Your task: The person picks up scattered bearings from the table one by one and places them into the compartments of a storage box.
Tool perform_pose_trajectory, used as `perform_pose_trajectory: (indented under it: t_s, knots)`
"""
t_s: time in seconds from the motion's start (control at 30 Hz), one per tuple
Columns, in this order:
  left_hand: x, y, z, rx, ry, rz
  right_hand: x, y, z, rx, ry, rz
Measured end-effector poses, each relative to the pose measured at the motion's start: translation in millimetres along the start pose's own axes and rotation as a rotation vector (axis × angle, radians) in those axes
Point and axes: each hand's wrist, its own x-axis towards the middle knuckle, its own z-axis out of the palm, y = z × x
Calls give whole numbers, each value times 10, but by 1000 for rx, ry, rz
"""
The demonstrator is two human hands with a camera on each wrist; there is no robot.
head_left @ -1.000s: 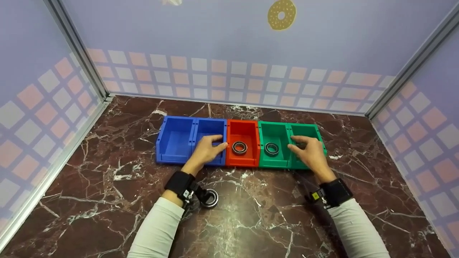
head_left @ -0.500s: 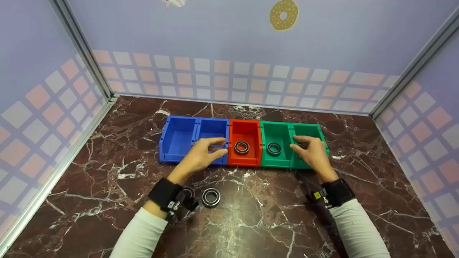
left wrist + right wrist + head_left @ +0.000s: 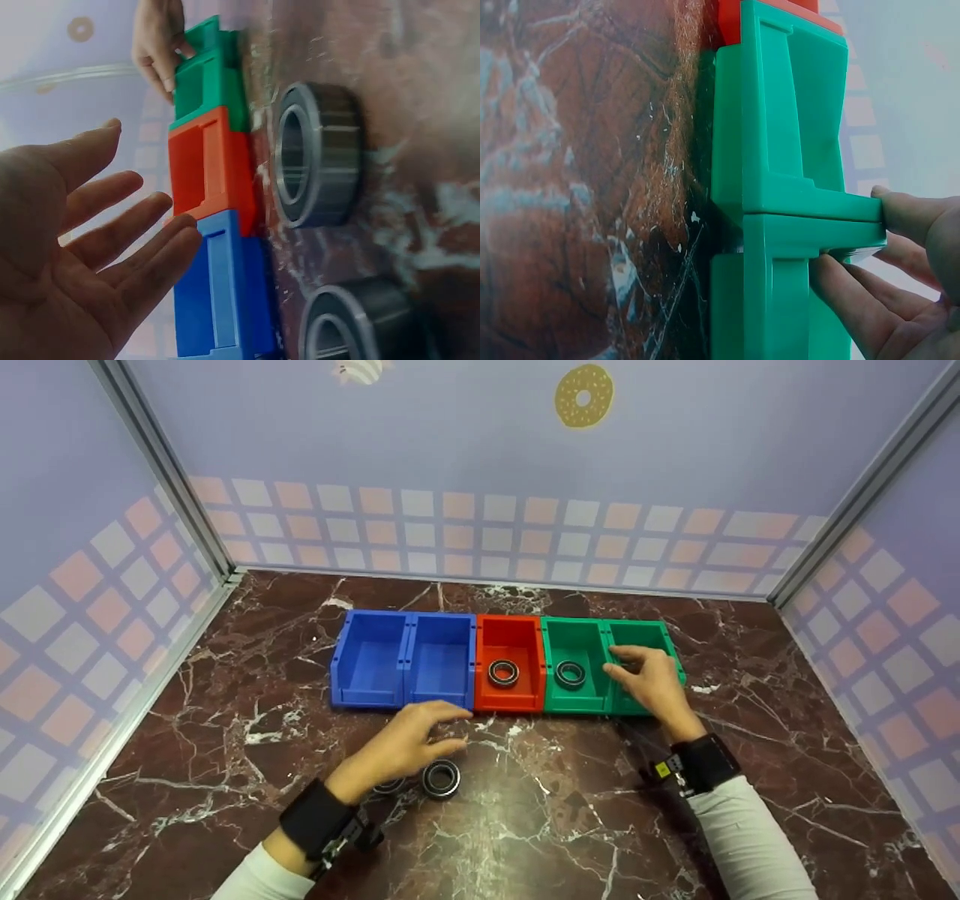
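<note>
My left hand (image 3: 401, 742) is held with its fingers loosely extended in front of the blue bins, gripping nothing. Near it on the table lie two ball bearings, a right one (image 3: 427, 782) and a left one (image 3: 382, 319) partly covered by the hand in the head view. My right hand (image 3: 651, 679) pinches the shared wall of the two green bins (image 3: 810, 206), thumb on one side and fingers on the other. One bearing (image 3: 493, 674) lies flat in the red bin (image 3: 510, 703); another bearing (image 3: 559, 676) lies in the left green bin (image 3: 577, 705).
Two blue bins (image 3: 367, 699), with nothing visible inside, continue the row to the left of the red one. The row stands on a dark marbled table (image 3: 540, 840). Pale panels with a tile pattern (image 3: 499, 529) enclose the back and both sides.
My left hand has drawn back from the second blue bin toward the bearings on the table, exposing that bin. My right hand has stayed at the green bins.
</note>
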Motion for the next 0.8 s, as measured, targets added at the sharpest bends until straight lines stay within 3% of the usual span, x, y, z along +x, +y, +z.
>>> perform_pose_trajectory:
  t_s: [0.1,0.3,0.8]
  knots:
    - [-51,-15,53,44,-33,21,-4,9,2,2,-5,-9]
    - [-136,1,127,123,-142,-12,-7,15,5,1,-11,-6]
    - [-250,4,221,239,-221,35,5,4,8,9,-7,2]
